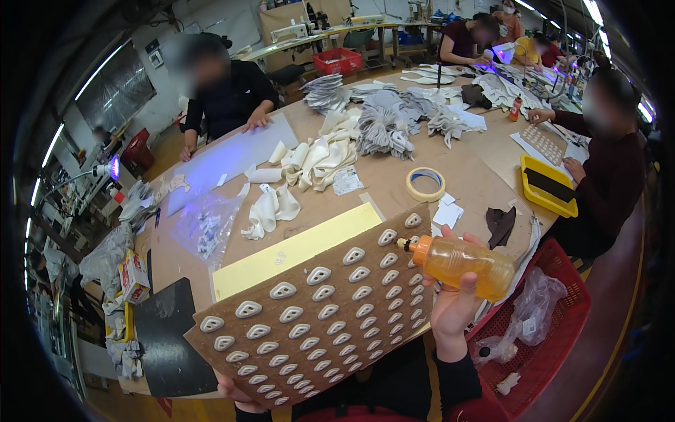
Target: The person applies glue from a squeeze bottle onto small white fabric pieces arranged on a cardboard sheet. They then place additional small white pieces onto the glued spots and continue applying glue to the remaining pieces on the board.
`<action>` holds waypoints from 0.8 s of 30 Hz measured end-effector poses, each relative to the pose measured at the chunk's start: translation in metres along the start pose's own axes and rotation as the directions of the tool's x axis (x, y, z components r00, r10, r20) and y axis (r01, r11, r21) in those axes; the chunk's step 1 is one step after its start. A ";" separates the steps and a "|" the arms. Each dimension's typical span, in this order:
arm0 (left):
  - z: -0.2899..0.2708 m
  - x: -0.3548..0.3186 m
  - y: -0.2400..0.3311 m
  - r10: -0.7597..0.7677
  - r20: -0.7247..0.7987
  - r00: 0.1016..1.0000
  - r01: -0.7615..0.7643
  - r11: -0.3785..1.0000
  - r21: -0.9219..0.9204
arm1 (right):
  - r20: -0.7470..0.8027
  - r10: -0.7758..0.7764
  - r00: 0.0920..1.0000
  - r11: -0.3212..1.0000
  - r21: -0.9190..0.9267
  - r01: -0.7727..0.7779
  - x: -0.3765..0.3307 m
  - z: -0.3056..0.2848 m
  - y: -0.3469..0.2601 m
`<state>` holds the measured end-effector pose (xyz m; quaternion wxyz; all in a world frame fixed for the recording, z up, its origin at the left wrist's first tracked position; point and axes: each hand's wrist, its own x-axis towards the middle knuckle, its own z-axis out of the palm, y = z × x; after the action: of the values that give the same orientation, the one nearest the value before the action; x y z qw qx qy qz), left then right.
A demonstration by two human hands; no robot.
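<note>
My right hand is wrapped round a clear squeeze bottle of amber liquid. The bottle lies on its side, its orange cap and narrow nozzle pointing left over the right part of a brown board. Rows of small white oval pieces with holes cover that board, which is tilted up toward me. At its lower left corner my left hand grips the edge; most of the fingers are hidden behind the board. A pale yellow sheet lies just beyond it on the table.
Cream fabric pieces and grey stacks lie mid-table, near a tape roll. A red crate stands at my right, a black mat at left. Co-workers sit across and at right, one beside a yellow tray.
</note>
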<state>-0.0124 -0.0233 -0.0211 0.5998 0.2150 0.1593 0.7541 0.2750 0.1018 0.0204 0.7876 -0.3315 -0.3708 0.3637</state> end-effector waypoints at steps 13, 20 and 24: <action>0.014 -0.001 0.005 -0.045 0.012 0.999 0.041 0.972 0.231 | -0.013 0.005 1.000 0.996 0.089 -0.004 -0.009 0.005 -0.003; 0.020 0.003 0.000 0.010 0.009 1.000 -0.011 0.998 0.061 | 0.013 -0.013 1.000 1.000 0.021 0.013 -0.015 0.014 -0.001; 0.013 0.007 0.002 0.000 0.110 0.994 -0.031 0.961 0.273 | 0.029 -0.058 0.998 0.998 -0.005 0.058 -0.016 0.019 -0.001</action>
<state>-0.0085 -0.0176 -0.0077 0.5660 0.3382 0.2275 0.7166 0.2519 0.0931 0.0250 0.7913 -0.3177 -0.3929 0.3442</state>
